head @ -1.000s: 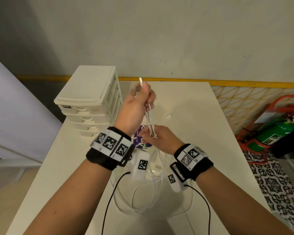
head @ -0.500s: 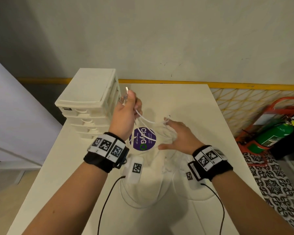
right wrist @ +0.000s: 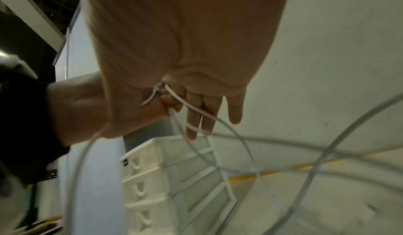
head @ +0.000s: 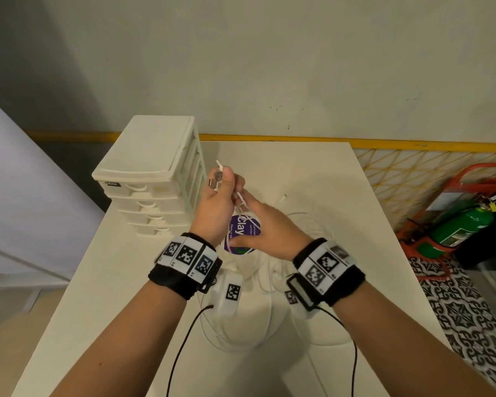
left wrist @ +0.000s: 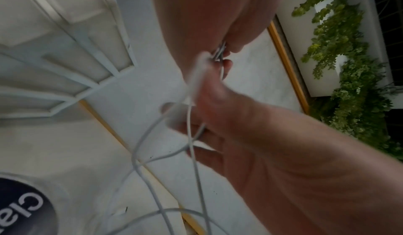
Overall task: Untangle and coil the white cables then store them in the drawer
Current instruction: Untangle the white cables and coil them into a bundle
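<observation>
The white cables (head: 242, 206) hang in thin strands between my hands, and their loops trail down onto the white table (head: 312, 181). My left hand (head: 222, 196) is raised beside the drawer unit (head: 149, 156) and grips the gathered cable ends, with two plugs poking out above its fist. My right hand (head: 269, 227) reaches up against it and holds the strands just below. In the left wrist view the cables (left wrist: 191, 144) run through the right hand's curled fingers. The right wrist view shows cable loops (right wrist: 246, 145) sweeping in front of the drawer unit (right wrist: 152, 178), whose drawers are closed.
A round white container with a purple label (head: 236, 227) sits on the table under my hands. One loose cable end (head: 282, 198) lies further back. A green fire extinguisher (head: 464, 224) in a red stand is on the floor to the right.
Half a second ago my right hand lay flat on the cables on the table. It has since come up to my left hand with strands in it. The left hand stayed raised.
</observation>
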The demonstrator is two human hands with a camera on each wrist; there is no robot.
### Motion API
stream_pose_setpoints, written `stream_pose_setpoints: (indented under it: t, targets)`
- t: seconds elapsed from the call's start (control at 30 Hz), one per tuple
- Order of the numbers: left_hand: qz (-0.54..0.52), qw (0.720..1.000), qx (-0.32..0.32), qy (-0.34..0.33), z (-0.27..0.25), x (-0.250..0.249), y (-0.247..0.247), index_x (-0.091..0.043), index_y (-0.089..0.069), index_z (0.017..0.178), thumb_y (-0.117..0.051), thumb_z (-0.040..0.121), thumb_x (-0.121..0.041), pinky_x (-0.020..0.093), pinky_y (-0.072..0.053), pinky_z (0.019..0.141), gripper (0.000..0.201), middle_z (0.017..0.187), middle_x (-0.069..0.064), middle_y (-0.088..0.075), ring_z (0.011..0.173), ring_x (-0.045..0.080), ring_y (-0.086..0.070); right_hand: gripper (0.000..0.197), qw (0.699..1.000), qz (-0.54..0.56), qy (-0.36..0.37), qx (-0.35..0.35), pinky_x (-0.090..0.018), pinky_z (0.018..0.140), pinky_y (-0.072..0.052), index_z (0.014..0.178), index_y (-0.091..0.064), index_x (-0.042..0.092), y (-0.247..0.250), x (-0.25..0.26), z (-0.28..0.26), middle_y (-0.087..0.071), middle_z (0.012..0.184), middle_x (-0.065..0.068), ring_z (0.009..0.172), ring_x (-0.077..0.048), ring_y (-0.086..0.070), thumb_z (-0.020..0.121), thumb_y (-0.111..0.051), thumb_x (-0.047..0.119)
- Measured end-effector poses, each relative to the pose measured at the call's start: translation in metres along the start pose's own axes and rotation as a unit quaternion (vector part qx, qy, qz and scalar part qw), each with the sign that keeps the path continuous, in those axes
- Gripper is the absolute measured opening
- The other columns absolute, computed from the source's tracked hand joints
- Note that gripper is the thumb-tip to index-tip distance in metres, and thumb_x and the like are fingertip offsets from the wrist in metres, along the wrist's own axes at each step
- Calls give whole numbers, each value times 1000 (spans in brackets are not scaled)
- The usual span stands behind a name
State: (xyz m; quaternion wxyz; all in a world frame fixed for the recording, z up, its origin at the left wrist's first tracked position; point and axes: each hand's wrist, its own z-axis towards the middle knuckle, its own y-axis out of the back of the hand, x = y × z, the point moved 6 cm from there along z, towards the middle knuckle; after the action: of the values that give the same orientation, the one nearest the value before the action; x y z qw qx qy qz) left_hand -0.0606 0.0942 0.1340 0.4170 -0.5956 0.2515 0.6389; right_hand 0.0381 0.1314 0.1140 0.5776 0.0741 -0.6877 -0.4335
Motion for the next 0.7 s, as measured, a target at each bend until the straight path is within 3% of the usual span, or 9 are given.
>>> stream_pose_setpoints:
  t: [0.13,0.23,0.3,0.37,0.43,0.53,0.6,0.63,0.7]
  targets:
    - [4,1000,-8,20,-2,2,8,-36,-57,59,-36,95,-45,36,-33,64,44,66,0,-45,56,15,-39,75,992,124,1,22,-40,90,-50,143,-22,35,-17,2,-1,-67,98,-4,92,-17,-64,82,-66,29]
    - [7,1000,-18,16,-1,1,11,-33,-58,63,-35,98,-43,32,-38,64,44,71,1,-49,61,14,-43,48,979,195,7,54,-26,79,-47,132,-37,39,-26,6,-3,-60,81,6,76,-8,-57,88,-56,31]
    - [19,1000,-20,14,-3,1,10,-26,-58,73,-34,102,-36,27,-41,68,40,76,-1,-53,67,13,-46,24,978,201,7,63,-22,74,-42,108,-48,47,-31,8,-5,-56,76,13,70,-2,-53,88,-57,36]
    - [19,999,-8,26,-5,5,11,-19,-56,77,-34,103,-31,23,-41,65,36,76,-2,-54,68,11,-47,12,991,130,2,35,-30,73,-46,96,-55,42,-30,2,-6,-62,80,1,73,-12,-57,87,-60,35]
    - [-1,999,10,37,-5,9,16,-19,-57,73,-35,103,-28,24,-41,63,38,71,-1,-54,66,12,-48,13,996,81,-19,-9,-33,74,-46,96,-64,21,-23,-10,-7,-64,80,-7,72,-18,-58,89,-58,29]
    - [-59,997,17,52,-5,15,27,-11,-52,81,-41,100,-21,25,-49,67,25,68,-1,-57,67,15,-58,19,997,51,-20,-61,-24,67,-39,76,-57,28,-9,-21,-8,-52,75,8,67,-9,-50,93,-51,21]
    - [-70,996,5,61,-7,18,28,-5,-50,92,-46,98,-16,27,-53,69,13,71,1,-63,72,17,-67,19,994,85,-28,-55,-28,66,-38,81,-56,18,-8,-27,-10,-50,71,8,63,-10,-47,96,-45,17]
    - [-74,994,-15,74,-8,21,30,-4,-49,98,-50,96,-15,29,-54,71,11,75,4,-67,76,19,-68,19,992,111,-29,-52,-28,65,-40,85,-55,10,-8,-28,-10,-51,67,7,60,-10,-47,97,-42,17]
    - [-54,989,-80,114,-9,34,40,-8,-45,107,-66,88,-19,33,-53,79,31,97,12,-68,90,22,-68,19,990,118,-29,-66,-24,62,-40,89,-56,12,-4,-28,-12,-52,64,7,58,-8,-47,98,-41,19]
